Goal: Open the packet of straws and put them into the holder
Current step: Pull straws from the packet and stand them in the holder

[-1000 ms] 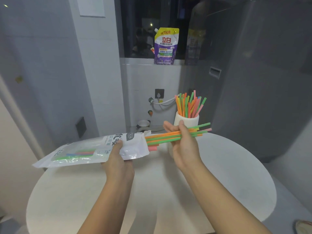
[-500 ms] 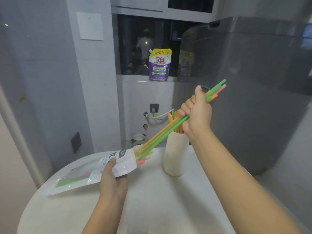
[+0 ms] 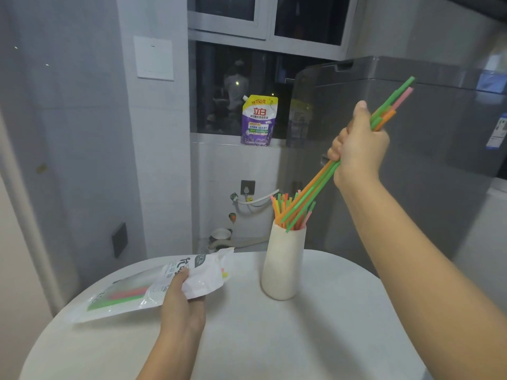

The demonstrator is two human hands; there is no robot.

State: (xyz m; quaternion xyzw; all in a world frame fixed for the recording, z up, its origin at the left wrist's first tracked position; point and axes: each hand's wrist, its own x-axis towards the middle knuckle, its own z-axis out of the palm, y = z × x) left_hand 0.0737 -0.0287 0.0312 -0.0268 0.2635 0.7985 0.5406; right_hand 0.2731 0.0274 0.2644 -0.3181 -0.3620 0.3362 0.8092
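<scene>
My right hand is closed around a bunch of green, orange and pink straws, held at a slant. Their lower tips reach the mouth of the cream cylindrical holder, which stands on the white round table and holds several straws. My left hand grips the open end of the white plastic straw packet low over the table's left side. A few pink and green straws remain inside the packet.
A grey appliance stands behind the table on the right. On the window sill sits a purple and yellow detergent pouch. A hose and socket are on the wall behind the holder.
My right hand drew the bunch of straws fully out of the packet, lifted it up and right, and brought its lower tips to the holder's mouth. The packet sank lower over the table.
</scene>
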